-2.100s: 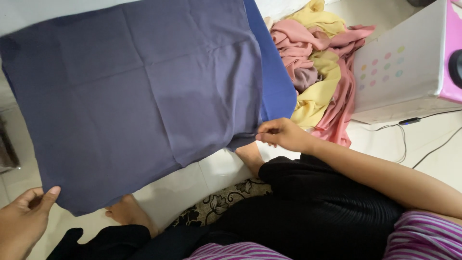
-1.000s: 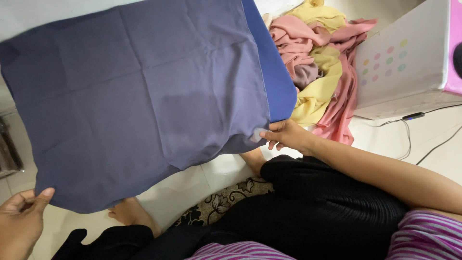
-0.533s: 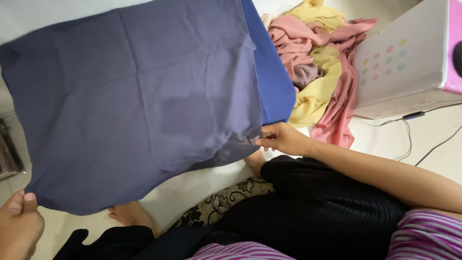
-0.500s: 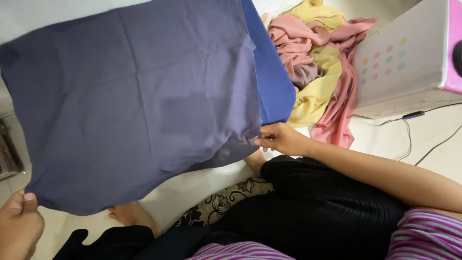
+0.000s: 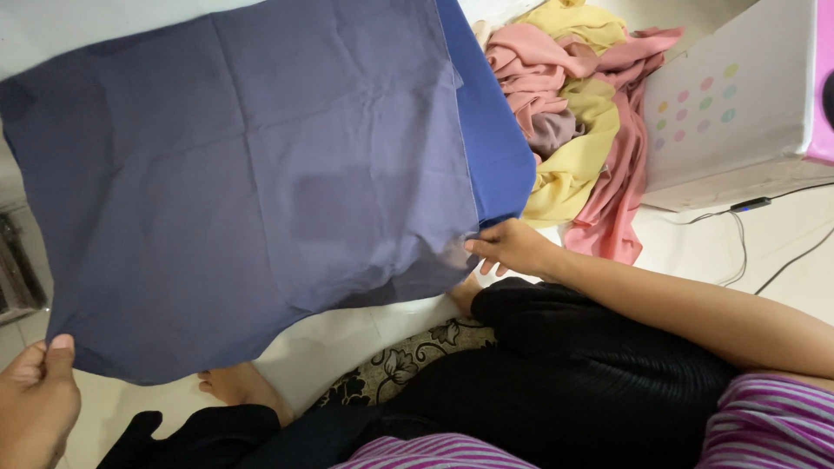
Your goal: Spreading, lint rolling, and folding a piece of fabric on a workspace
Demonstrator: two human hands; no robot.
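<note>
Slate-blue square fabric sheet (image 5: 252,182) pinched at opposite corners by left hand (image 5: 35,404) and right hand (image 5: 512,247); thin fingertip pinch risks corner slipping free, judged

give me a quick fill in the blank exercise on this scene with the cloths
1. The left hand and right hand each pinch a near ____ of the grey-blue cloth.
2. Under that cloth's right edge shows a brighter ____ cloth.
3. The heap of loose cloths is pink and ____.
4. Right of the heap stands a white box printed with pastel ____.

Missing words: corner; blue; yellow; dots
</note>
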